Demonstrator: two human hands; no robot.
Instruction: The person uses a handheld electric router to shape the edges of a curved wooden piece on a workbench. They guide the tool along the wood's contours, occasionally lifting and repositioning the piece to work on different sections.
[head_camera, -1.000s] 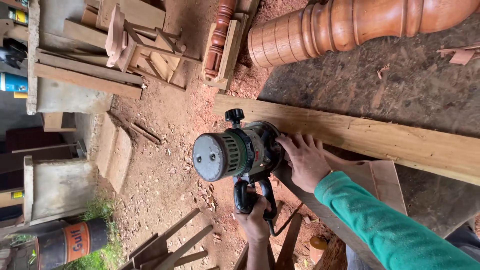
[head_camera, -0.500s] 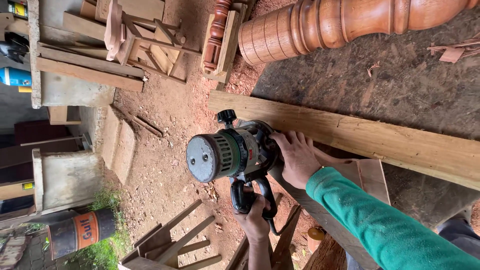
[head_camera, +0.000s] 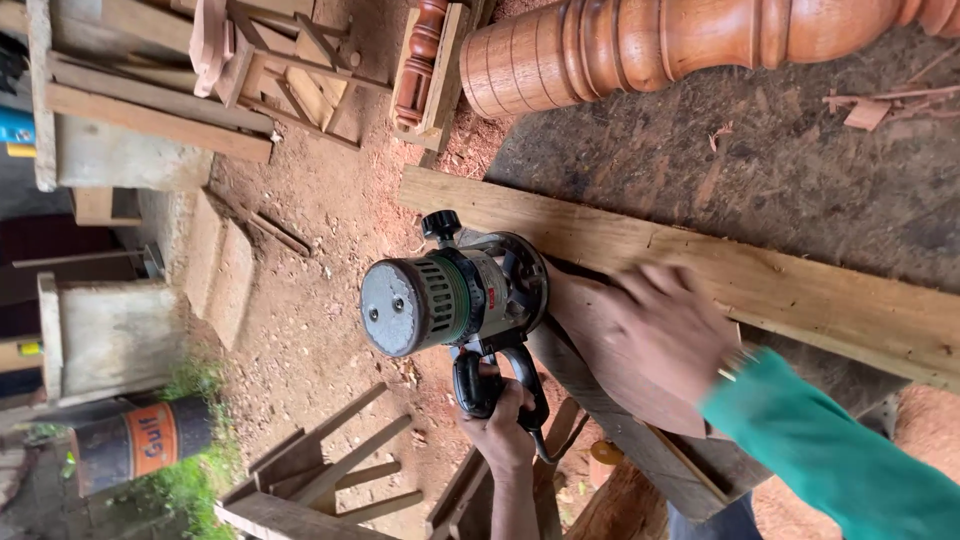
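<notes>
A grey and green electric router (head_camera: 450, 295) sits on its side at the left end of a long pale plank (head_camera: 800, 290) that lies on a dark workbench (head_camera: 750, 170). My left hand (head_camera: 500, 425) comes up from below and grips the router's black handle. My right hand (head_camera: 665, 330), in a green sleeve, is blurred and lies flat with spread fingers on a reddish board just right of the router's base. The router's bit is hidden against the wood.
A large turned wooden column (head_camera: 650, 45) lies along the bench's far edge. A smaller turned baluster (head_camera: 425, 50), timber frames (head_camera: 150, 110), a stool frame (head_camera: 320, 480) and a dark barrel (head_camera: 140, 440) stand on the sawdust-covered ground at left.
My right hand has slid off the router's base to the right and now lies flat on the board. The router and my left hand have stayed in about the same place.
</notes>
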